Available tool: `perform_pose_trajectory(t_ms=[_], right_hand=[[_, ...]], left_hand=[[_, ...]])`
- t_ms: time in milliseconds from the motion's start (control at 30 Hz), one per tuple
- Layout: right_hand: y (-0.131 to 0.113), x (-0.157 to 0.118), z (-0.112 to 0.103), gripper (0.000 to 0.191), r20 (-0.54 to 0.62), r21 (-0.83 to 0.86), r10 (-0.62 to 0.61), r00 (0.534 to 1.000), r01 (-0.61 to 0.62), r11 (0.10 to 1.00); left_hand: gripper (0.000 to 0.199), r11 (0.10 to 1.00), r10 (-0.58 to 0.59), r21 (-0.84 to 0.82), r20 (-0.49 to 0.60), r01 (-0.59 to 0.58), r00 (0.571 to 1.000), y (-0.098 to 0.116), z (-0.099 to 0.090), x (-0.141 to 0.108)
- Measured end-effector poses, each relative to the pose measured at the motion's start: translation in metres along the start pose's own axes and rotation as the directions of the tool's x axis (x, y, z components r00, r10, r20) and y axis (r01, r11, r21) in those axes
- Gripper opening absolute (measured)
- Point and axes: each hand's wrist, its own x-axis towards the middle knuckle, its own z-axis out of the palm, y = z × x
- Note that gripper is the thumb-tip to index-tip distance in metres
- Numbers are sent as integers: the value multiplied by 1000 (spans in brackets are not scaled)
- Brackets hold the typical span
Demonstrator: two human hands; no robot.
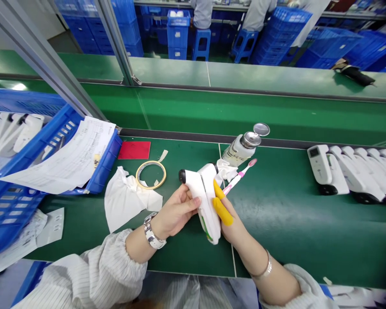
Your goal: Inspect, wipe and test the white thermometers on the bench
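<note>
In the middle of the head view I hold a white handheld device point(202, 195), upright and slightly tilted above the green table. Its top splits into a Y, with a black round end on the left arm and a dark end on the right. My left hand point(176, 210) grips its left side, thumb on the front. On the right side, my right hand point(230, 216) wraps it, with yellow finger covers on two fingers. Just behind are a crumpled white cloth point(225, 171), a pink and white toothbrush point(241, 175) and a white bottle point(239, 150) with a metal pump top.
Similar white devices point(328, 171) lie in a row at right. To the left are a tape roll point(138, 179), white cloth point(120, 201), red card point(134, 150) and blue basket point(107, 165) with papers. A metal post point(48, 56) rises at left. People sit beyond the conveyor point(180, 105).
</note>
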Motion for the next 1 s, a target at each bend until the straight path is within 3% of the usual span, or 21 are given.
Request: perform_pose_trajectory(t_ms=[200,333,600,800,900,1000], right_hand=[[-10,-1,6,50,-34,-142,-104,994,98,985],[-11,1,5,45,-50,-248,-108,993,92,964],[0,4,8,51,-12,19,46,999,-46,999],[-5,3,2,50,25,25,16,1000,-17,1000],[-8,4,1,54,-44,4,23,999,-23,1000],[-14,6,4,49,19,74,-9,1000,8,997]], left_hand=[[28,995,80,64,-67,-76,995,-4,2,-1],[40,981,154,133,-104,-140,983,-4,4,0],[45,962,193,213,-90,-170,977,-4,1,2],[46,909,252,358,-63,-213,966,-5,-2,2],[43,915,232,351,-57,-198,971,-4,-3,2],[37,925,243,316,-66,-210,968,-1,-4,4]])
